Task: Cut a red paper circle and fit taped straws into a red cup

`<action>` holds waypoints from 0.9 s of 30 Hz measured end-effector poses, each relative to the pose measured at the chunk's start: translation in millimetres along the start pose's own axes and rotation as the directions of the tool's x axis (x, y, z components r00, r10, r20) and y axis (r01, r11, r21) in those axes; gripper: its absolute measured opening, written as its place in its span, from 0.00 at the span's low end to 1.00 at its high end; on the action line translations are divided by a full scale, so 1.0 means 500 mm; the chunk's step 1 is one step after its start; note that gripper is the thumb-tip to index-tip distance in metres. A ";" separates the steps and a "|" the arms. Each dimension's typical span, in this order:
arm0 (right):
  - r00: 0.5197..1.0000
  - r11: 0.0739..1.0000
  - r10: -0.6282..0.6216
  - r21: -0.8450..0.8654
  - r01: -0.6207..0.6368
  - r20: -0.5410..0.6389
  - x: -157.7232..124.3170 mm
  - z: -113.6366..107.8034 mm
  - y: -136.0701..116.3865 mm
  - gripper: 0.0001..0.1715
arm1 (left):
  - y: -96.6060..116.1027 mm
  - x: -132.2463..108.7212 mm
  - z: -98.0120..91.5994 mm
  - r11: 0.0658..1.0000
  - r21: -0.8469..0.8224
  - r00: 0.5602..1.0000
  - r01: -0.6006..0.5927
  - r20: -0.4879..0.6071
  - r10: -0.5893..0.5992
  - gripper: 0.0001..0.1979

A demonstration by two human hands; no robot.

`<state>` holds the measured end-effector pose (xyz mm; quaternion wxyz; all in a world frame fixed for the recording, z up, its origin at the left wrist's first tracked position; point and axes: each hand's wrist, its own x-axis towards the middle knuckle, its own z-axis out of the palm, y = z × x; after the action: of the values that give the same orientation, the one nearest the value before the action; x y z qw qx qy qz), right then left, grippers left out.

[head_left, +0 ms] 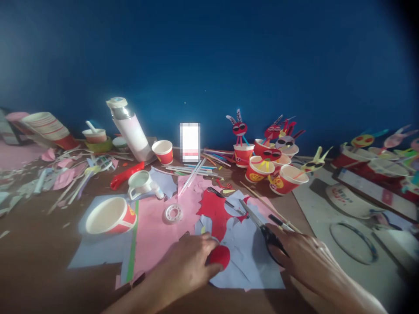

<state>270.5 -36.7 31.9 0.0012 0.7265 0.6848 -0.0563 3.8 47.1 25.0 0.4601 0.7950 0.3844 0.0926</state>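
Between the thumb and fingers of my left hand (193, 264) is a small round red paper piece (220, 258). My right hand (299, 250) is wrapped round the black handles of a pair of scissors (255, 216), whose blades point away to the upper left. Beneath both hands lie sheets of pale blue paper (245, 270) and pink paper (153, 231). A ragged red paper scrap (212, 209) with cut edges rests just beyond my left hand. Beside the scissors lies a black marker (278, 221).
Left of the sheets stands a paper cup (109, 218), with a white mug (140, 185), a roll of tape (173, 213) and a thermos (132, 133) nearby. Several red cups (288, 181) with paper figures stand at right. Paper scraps (65, 179) litter the left side.
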 end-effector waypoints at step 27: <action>0.957 0.143 -0.104 0.956 -0.255 0.271 -0.101 0.053 -0.010 0.33 | -0.035 0.209 -0.072 0.796 0.606 0.970 -0.007 -0.190 0.153 0.20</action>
<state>260.5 -88.7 10.3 -0.3759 0.5680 0.4353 -0.5888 48.5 148.8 9.4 0.1327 0.8991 0.4101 0.0767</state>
